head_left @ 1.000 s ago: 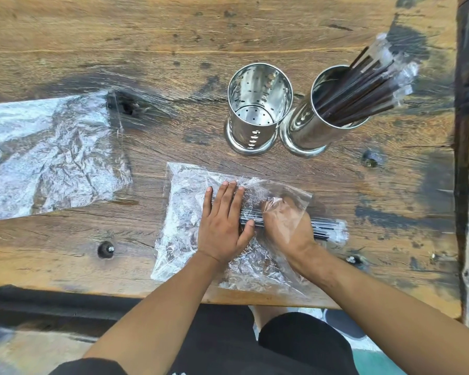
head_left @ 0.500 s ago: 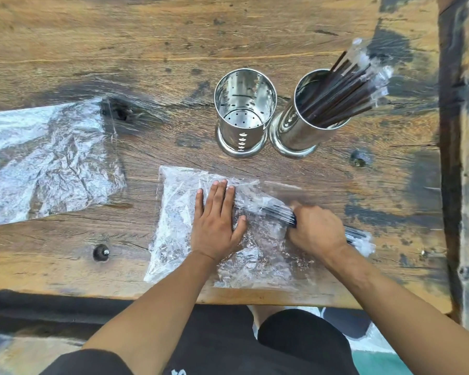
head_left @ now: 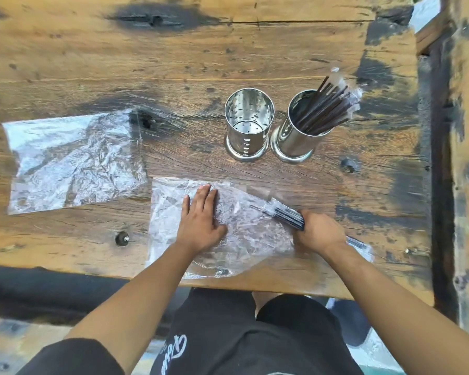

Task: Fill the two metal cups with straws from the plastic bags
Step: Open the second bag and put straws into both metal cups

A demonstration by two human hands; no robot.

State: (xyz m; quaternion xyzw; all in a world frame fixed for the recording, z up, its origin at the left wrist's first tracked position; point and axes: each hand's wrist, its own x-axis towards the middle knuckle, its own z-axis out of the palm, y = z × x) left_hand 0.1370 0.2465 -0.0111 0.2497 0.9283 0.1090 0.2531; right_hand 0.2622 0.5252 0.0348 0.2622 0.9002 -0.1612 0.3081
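Two perforated metal cups stand side by side on the wooden table. The left cup point(head_left: 248, 125) is empty. The right cup point(head_left: 295, 136) holds a bunch of dark wrapped straws point(head_left: 326, 106) leaning to the upper right. A clear plastic bag point(head_left: 244, 239) lies flat near the table's front edge. My left hand point(head_left: 201, 220) presses flat on this bag with fingers spread. My right hand point(head_left: 320, 234) is closed around a bundle of dark straws point(head_left: 286, 215), most of it outside the bag's right end.
A second, crumpled, flat plastic bag point(head_left: 73, 161) lies on the left of the table. A metal bolt head point(head_left: 122, 238) sits near the front edge. The table's right side ends at a dark gap point(head_left: 441, 185) beside another wooden surface.
My right hand has drawn the straw bundle to the right, further out of the bag. My left hand stays pressed on the bag. The camera view has shifted.
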